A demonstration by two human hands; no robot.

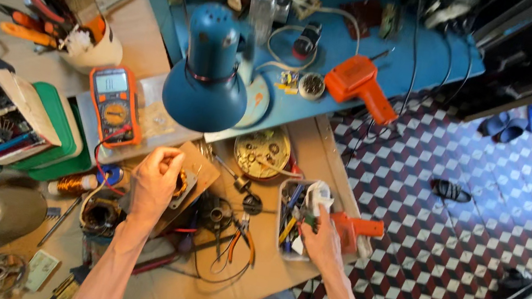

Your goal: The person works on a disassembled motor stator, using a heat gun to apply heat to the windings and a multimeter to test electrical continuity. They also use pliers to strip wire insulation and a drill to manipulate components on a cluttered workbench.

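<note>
1. The left hand [155, 185] is closing around a small copper coil [180, 183] and is holding it over a brown board [202, 168] on the bench.
2. The right hand [321, 240] is reaching into a clear tray [288, 192] of small tools; its fingers are bending around something there, but I cannot tell what, or whether they are grasping it.
3. An orange tool [356, 229] is lying just beside the tray, touching the right hand's outer side.
4. Between the hands, pliers [238, 241] with orange handles and black wires are lying on the bench.
5. An orange multimeter [114, 104] is lying just above the left hand, with a red lead running down from it.
6. A blue lamp [208, 76] is hanging over the bench, above both hands.
7. A round tin [262, 152] with small parts is sitting between the lamp and the tray.
8. A cup [93, 47] full of tools is standing far left of the lamp.
</note>
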